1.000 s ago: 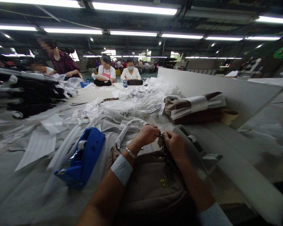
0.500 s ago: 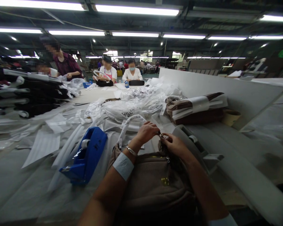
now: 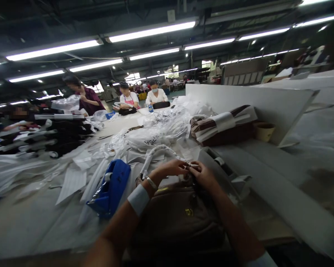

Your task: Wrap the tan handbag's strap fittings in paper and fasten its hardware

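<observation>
While the brown bag (image 3: pixel 172 218) sat in the frame's lower centre, I had the left hand (image 3: pixel 171 168) and right hand (image 3: pixel 205 177) pinching a small metal fitting (image 3: pixel 188 165) above it, a blue tape dispenser (image 3: pixel 119 181) left of centre and a white-banded brown bundle (image 3: pixel 223 124) at centre right.

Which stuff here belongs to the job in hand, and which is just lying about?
In the job:
brown bag
its white-wrapped handle
small metal piece, pinched by left grip and right grip

Lying about, it seems (untouched):
blue tape dispenser
grey tape dispenser
banded brown bundle
clear plastic heap
</observation>
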Tool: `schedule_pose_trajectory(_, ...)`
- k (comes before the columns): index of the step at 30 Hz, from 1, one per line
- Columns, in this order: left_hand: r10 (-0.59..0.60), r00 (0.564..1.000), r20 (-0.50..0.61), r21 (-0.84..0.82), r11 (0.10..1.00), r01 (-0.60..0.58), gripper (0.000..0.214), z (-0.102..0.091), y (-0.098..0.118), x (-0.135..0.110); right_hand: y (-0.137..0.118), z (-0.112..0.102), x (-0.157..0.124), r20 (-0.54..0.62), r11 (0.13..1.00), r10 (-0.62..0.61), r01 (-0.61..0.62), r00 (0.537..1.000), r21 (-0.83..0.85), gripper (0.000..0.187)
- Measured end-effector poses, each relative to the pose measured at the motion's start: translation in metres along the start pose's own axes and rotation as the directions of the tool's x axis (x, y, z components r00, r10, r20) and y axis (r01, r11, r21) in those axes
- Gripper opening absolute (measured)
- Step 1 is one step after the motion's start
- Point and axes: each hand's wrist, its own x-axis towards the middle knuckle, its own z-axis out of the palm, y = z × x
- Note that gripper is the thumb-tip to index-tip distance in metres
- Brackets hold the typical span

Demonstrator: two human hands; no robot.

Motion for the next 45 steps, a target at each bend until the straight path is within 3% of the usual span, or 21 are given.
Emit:
schedule_pose_trajectory(4, -0.094, 0.996, 0.007, -0.101, 0.990, 0.094, 0.019, 0.022, 0.000, -0.005, 0.002, -0.005, -0.005, 0.029, 0.998, -0.061, 0.061, 0.998, 0.011, 0.035)
schedule_pose_trajectory(7, -0.177, 0.983, -0.043, -0.187, 0.968, 0.166, 0.017, 0.024, 0.003, -0.007, -0.002, -0.010, -0.007, 0.035, 0.998, -0.056, 0.055, 0.998, 0.013, 0.039)
schedule_pose_trajectory(10, -0.233, 0.972, -0.037, -0.309, 0.928, 0.210, 0.018, 0.022, 0.008, -0.005, -0.014, -0.013, -0.010, 0.101, 0.981, 0.028, -0.047, 0.994, 0.186, 0.046)
schedule_pose_trajectory(13, -0.275, 0.961, -0.004, -0.425, 0.871, 0.247, 0.020, 0.029, 0.013, -0.001, -0.027, -0.015, -0.017, 0.206, 0.903, 0.115, -0.189, 0.972, 0.385, 0.046)
schedule_pose_trajectory(17, -0.342, 0.939, 0.039, -0.530, 0.789, 0.310, 0.036, 0.041, 0.014, 0.001, -0.033, -0.021, -0.030, 0.279, 0.819, 0.108, -0.245, 0.954, 0.520, 0.045)
schedule_pose_trajectory(22, -0.442, 0.896, -0.035, -0.595, 0.729, 0.337, 0.048, 0.024, 0.019, 0.001, -0.031, -0.032, -0.046, 0.247, 0.831, 0.040, -0.170, 0.968, 0.530, 0.051)
schedule_pose_trajectory(25, -0.503, 0.862, -0.064, -0.628, 0.692, 0.357, 0.048, 0.004, 0.039, -0.009, -0.036, -0.037, -0.061, 0.257, 0.812, 0.051, -0.189, 0.965, 0.552, 0.051)
schedule_pose_trajectory(27, -0.547, 0.837, -0.032, -0.707, 0.604, 0.368, 0.043, -0.002, 0.059, -0.024, -0.040, -0.040, -0.076, 0.280, 0.779, 0.057, -0.218, 0.958, 0.588, 0.050)
schedule_pose_trajectory(30, -0.589, 0.808, 0.034, -0.840, 0.421, 0.342, 0.038, 0.010, 0.088, -0.057, -0.040, -0.044, -0.101, 0.308, 0.772, 0.044, -0.228, 0.950, 0.593, 0.048)
schedule_pose_trajectory(32, -0.608, 0.793, 0.037, -0.871, 0.369, 0.324, 0.039, 0.029, 0.101, -0.079, -0.034, -0.045, -0.117, 0.318, 0.811, 0.025, -0.205, 0.948, 0.547, 0.047)
schedule_pose_trajectory(35, -0.632, 0.774, -0.032, -0.824, 0.455, 0.337, 0.038, 0.060, 0.105, -0.102, -0.021, -0.043, -0.135, 0.294, 0.915, -0.007, -0.112, 0.956, 0.387, 0.048)
schedule_pose_trajectory(38, -0.540, 0.824, -0.171, -0.583, 0.730, 0.357, 0.024, 0.076, 0.103, -0.107, -0.016, -0.044, -0.146, 0.292, 0.985, -0.052, 0.001, 0.955, 0.173, 0.049)
schedule_pose_trajectory(41, -0.382, 0.871, -0.309, -0.210, 0.920, 0.330, 0.013, 0.073, 0.109, -0.100, -0.024, -0.047, -0.157, 0.295, 0.993, -0.115, 0.114, 0.949, 0.020, 0.049)
schedule_pose_trajectory(43, -0.276, 0.883, -0.380, -0.022, 0.957, 0.290, 0.015, 0.066, 0.117, -0.091, -0.032, -0.052, -0.165, 0.320, 0.984, -0.154, 0.173, 0.935, -0.033, 0.046)
schedule_pose_trajectory(45, -0.133, 0.920, -0.369, 0.096, 0.979, 0.180, 0.020, 0.064, 0.122, -0.084, -0.037, -0.060, -0.173, 0.351, 0.975, -0.157, 0.201, 0.923, -0.092, 0.040)
